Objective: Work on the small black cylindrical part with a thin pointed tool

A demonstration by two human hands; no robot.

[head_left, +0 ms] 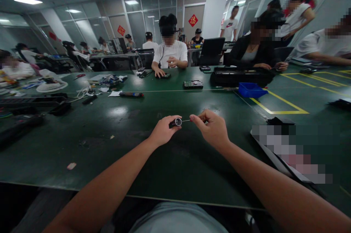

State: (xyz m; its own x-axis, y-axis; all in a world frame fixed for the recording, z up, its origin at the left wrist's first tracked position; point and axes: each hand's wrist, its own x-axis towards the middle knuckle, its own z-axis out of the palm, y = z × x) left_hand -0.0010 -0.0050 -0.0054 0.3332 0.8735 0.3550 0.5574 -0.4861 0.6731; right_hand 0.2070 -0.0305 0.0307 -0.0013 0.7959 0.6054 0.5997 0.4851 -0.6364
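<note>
Over the green table (153,160), my left hand (163,130) is closed around a small black cylinder (178,122) whose round end has a silvery ring and faces me; its exact kind I cannot make out. My right hand (212,128) grips a screwdriver (186,120), with its thin metal shaft pointing left. The shaft's tip reaches the side of the cylinder, though whether it touches is too small to tell. Fingers hide most of the screwdriver's handle, which shows a bit of red near the shaft.
Ahead lie a hard drive (193,84), a dark pen-like tool (131,94) and a blue bin (252,90). A long black casing (241,76) sits behind. Cables and parts (109,79) clutter the left. A person (170,52) works opposite; a blurred sheet (287,152) lies right.
</note>
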